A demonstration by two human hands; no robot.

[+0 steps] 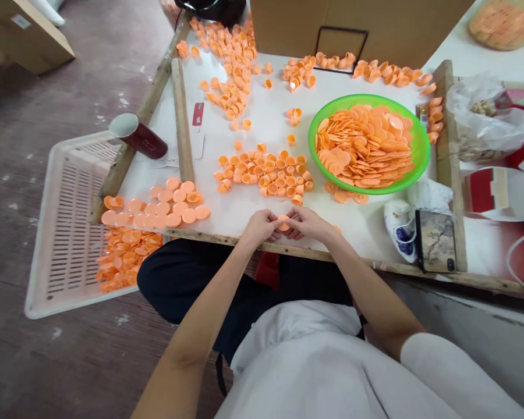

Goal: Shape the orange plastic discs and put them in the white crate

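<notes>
Near the table's front edge, my left hand (263, 226) and my right hand (306, 223) meet with fingers closed around one small orange plastic disc (283, 223). Whether a cup is joined beneath that disc is hidden by the fingers. Just beyond them lies a cluster of small orange cups (271, 174), many with their mouths up. To the right, a green bowl (422, 152) is heaped with flat orange discs (367, 145). On the left, several disc-topped orange pieces (174, 206) lie grouped by the table corner.
A white plastic basket (65, 233) holding orange pieces stands below the table's left edge. A dark red mug (142, 138) and wooden strips (182, 119) border the left side. A cardboard box (288, 26) stands at the back. A phone (435, 241) lies at the right.
</notes>
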